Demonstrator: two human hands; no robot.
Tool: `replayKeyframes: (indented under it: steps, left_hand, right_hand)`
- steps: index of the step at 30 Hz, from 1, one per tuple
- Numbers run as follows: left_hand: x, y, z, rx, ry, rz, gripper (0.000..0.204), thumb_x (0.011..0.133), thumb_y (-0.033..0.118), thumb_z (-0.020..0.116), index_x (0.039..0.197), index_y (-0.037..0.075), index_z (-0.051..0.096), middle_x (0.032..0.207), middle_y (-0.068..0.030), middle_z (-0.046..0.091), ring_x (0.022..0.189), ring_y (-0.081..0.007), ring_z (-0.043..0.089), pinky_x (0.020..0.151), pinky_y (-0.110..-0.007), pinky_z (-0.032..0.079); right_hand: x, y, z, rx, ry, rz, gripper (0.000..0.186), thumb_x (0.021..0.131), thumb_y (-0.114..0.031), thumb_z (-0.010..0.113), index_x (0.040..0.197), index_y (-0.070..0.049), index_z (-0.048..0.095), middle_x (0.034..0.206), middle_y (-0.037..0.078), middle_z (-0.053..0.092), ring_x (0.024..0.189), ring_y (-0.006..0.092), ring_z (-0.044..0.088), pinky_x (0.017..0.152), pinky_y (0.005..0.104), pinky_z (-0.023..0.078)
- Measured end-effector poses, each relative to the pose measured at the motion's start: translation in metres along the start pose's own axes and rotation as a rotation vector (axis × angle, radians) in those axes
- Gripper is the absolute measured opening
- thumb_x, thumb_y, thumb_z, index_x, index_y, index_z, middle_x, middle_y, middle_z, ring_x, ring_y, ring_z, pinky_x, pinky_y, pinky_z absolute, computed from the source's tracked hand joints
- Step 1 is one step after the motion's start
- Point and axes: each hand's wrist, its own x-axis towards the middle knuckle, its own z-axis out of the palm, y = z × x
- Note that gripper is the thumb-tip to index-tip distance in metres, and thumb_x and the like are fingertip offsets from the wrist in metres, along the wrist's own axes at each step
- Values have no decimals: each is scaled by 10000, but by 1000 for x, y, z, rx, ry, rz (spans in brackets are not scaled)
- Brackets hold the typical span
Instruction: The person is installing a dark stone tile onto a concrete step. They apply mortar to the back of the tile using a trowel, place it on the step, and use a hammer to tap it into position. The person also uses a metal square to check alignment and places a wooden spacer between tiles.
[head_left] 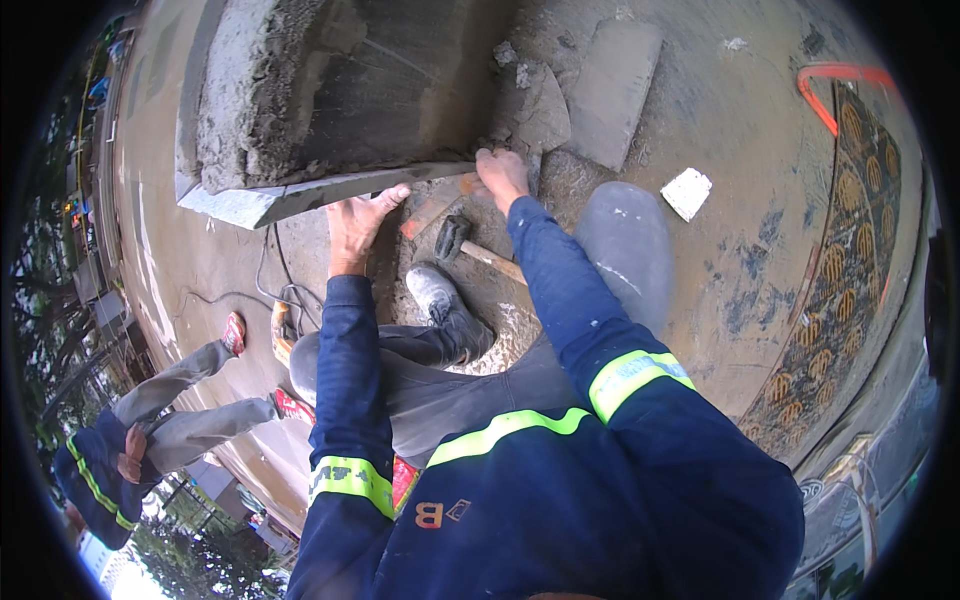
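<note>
A pale grey stone slab (345, 188) runs along the near side of a block topped with wet mortar (240, 110). My left hand (356, 228) presses up against the slab's near face, thumb stretched to the right, its fingertips partly hidden at the edge. At the slab's right end, my right hand (503, 176) has its fingers curled in and closed on it; their tips are hard to see. Below and between my hands lies a mallet (455, 238) with a black head and wooden handle. A flat reddish-orange piece (428, 214) rests on the ground near it.
Loose grey slabs (618, 92) lie beyond my right hand, with a white block (687, 194) farther right. A yellow power tool (283, 332) and its cord are at left. Another person's legs (180, 385) show there. A patterned board (835, 280) and orange bar (845, 72) are at right.
</note>
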Motion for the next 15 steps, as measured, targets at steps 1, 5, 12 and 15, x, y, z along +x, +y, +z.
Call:
replayKeyframes:
  steps: [1, 5, 12, 15]
  left_hand:
    - [0, -2, -1, -9, -3, 6, 770, 711, 587, 1015, 1036, -69, 776, 1034, -213, 807, 951, -353, 752, 895, -478, 588]
    - [-1, -12, 3, 45, -30, -81, 917, 700, 541, 1040, 1279, -83, 699, 1245, -210, 746, 1160, -353, 689, 1085, -485, 520]
    - [-7, -14, 14, -27, 132, -16, 830, 687, 417, 1081, 1191, -121, 699, 1160, -222, 752, 1019, -311, 714, 969, -462, 577]
    - [-7, -10, 13, -81, 118, -40, 794, 691, 378, 1085, 1176, -122, 704, 1155, -213, 751, 1018, -294, 708, 970, -460, 578]
  right_hand:
    - [-2, 9, 9, 96, -54, 63, 495, 993, -396, 695, 1114, 82, 732, 988, 232, 785, 923, 363, 805, 703, 488, 657]
    - [-2, 20, 30, 432, -225, 274, 372, 1074, -354, 648, 1184, 1, 668, 979, 142, 729, 799, 287, 747, 648, 456, 638]
    - [-7, 21, 45, 790, -196, 296, 226, 1136, -264, 612, 1216, -54, 636, 1088, 99, 664, 882, 251, 651, 710, 429, 608]
    - [-6, 22, 47, 804, -203, 284, 216, 1132, -252, 625, 1222, -55, 627, 1128, 111, 660, 928, 251, 648, 692, 428, 606]
